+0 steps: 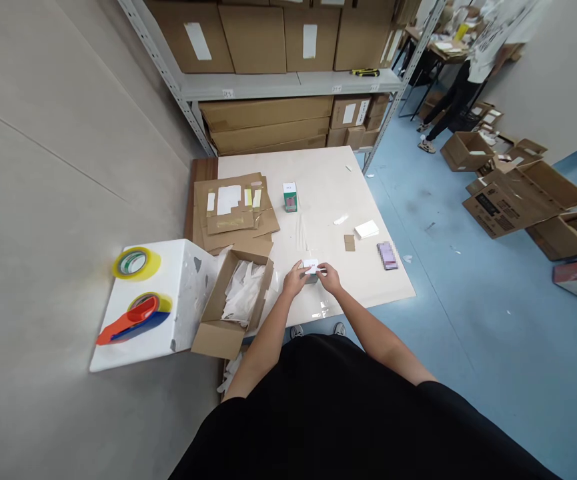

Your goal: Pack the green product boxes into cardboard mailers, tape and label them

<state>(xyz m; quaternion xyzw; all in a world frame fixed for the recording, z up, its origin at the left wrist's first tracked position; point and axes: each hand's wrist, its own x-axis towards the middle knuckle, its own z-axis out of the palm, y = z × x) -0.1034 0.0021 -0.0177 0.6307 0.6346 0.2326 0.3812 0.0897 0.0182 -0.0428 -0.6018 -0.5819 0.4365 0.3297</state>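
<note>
Blue floor [438, 300], grey wall [68, 153], metal shelf rack [298, 85] with brown cartons standing past the table, well beyond the grip. Yellow cutter [365, 73] on a rack shelf, far side of the grip, to the right.

Head view: 2 bare hands at the near part of the white table [328, 193]. Small box [311, 263], white top, sits between them. Left hand [295, 279] clamped on its left side, fingers reaching onto the top; right hand [329, 278] closed at its right end, fingertips at the top edge. Exact finger contact too small to tell.

Straight beyond the grip, slightly left: green-and-white box [290, 197], upright. Farther left of it, flattened cardboard [238, 223], stacked. Left of the grip, near: open carton [217, 339] holding white packing material [242, 293]. Past that, white foam block [111, 357] carrying 2 yellow tape rolls [153, 265], plus a red-and-blue tape dispenser [124, 327] overlapping 1 roll.

Right of the grip, a bit beyond: brown card piece [349, 243], white stack [367, 230], then purple pack [387, 256] near the table's right edge. Far right beyond the grip: person [461, 87] in white top, dark trousers, near open floor cartons [498, 203].
</note>
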